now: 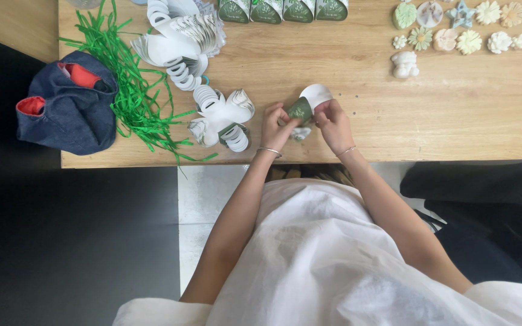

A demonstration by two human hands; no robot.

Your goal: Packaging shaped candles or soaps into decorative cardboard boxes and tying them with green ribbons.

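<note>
Both hands meet at table centre, near the front edge of the wooden table [394, 130]. Left hand [275, 128] and right hand [333, 124] are each pinched shut on one small flat-cut box blank [307, 104], green printed face w/ a white rounded flap sticking up at 12 o'clock from the fingers. Left fingers curl on its 9 o'clock side, right fingers clamp the 3 o'clock side; thin bracelet on each wrist. Just at 9 o'clock of the left hand, a loose pile of more white/green blanks [222, 118] w/ curved slit tabs; a bigger stack of blanks [179, 39] sits further out toward 11 o'clock. Green shredded paper strips [131, 90] spread at 9–10 o'clock, touching a dark denim pouch [67, 102] w/ red lining that hangs over the table's left corner. At 12 o'clock along the far edge, a row of folded green boxes [282, 9], only partly in frame. At 1–2 o'clock, well apart from the hands, a cluster of small moulded flower and figure shapes [454, 30] in pale white, green, pink, blue. Person wears a white garment.
</note>
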